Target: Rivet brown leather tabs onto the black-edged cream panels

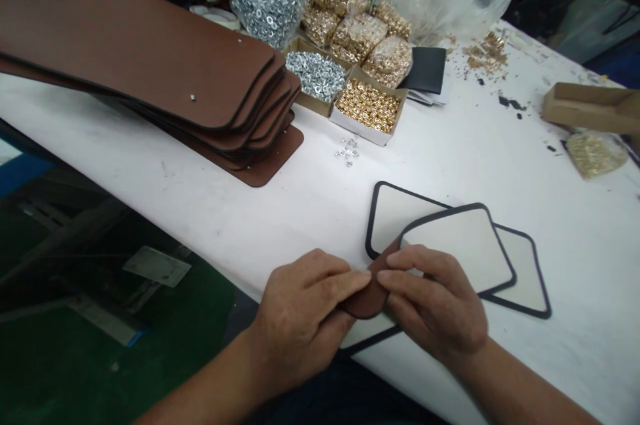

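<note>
Both my hands are on a brown leather panel (369, 296) near the table's front edge. Its far part curls over and shows a pale underside with a black border. My left hand (310, 311) pinches the near end, thumb below and fingers on top. From the other side my right hand (435, 298) grips the same panel, its fingertips beside the left ones. Anything small between the fingertips is hidden. Beneath lies another pale panel with a black border (525, 265), flat on the table.
A stack of brown leather panels (150, 45) stands at the left. Small boxes of silver eyelets (316, 75) and gold eyelets (370, 106) sit behind, with bagged hardware (360, 35) at the back. Loose silver rivets (347, 151) lie mid-table. A cardboard box (590, 108) is at the right.
</note>
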Motion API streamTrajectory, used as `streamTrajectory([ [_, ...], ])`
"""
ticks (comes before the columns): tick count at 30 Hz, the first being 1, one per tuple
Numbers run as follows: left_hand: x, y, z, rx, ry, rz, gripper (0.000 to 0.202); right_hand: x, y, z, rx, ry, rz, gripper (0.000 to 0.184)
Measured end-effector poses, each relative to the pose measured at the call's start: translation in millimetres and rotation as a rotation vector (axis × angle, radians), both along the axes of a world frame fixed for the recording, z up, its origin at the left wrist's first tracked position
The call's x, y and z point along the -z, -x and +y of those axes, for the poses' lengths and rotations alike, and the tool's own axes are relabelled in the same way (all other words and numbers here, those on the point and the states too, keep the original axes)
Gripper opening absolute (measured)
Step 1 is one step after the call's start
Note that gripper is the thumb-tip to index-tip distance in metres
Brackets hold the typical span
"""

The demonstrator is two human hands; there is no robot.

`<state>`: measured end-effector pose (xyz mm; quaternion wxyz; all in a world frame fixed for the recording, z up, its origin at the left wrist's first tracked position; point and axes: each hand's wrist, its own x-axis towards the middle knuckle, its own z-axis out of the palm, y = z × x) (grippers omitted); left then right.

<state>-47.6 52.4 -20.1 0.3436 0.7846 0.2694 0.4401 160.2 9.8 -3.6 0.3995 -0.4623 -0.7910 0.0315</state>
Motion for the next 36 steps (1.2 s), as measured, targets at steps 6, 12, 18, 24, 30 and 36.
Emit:
streamTrajectory([
  [6, -10.8, 1, 8, 0.012, 0.162, 0.010, 0.021, 0.4, 7, 7, 0.051, -0.021, 0.053, 0.018],
  [12, -16.5, 3, 11, 0.026, 0.281, 0.050, 0.017, -4.5, 8, 11, -0.057, 0.032, 0.033, 0.017],
  [18, -19.2, 1, 13, 0.028, 0.338, 0.081, 0.013, -0.5, 7, 13, -0.085, 0.121, 0.087, 0.010],
  [24, -17.8, 2, 13, 0.023, 0.312, 0.072, 0.015, 0.2, 6, 16, -0.107, 0.192, 0.109, 0.008],
  [30, -15.3, 2, 12, 0.021, 0.316, 0.079, 0.016, 0.9, 5, 15, -0.106, 0.225, 0.117, 0.009],
  [36, -17.1, 2, 13, 0.017, 0.322, 0.089, 0.017, 1.4, 4, 16, -0.108, 0.236, 0.140, 0.008],
])
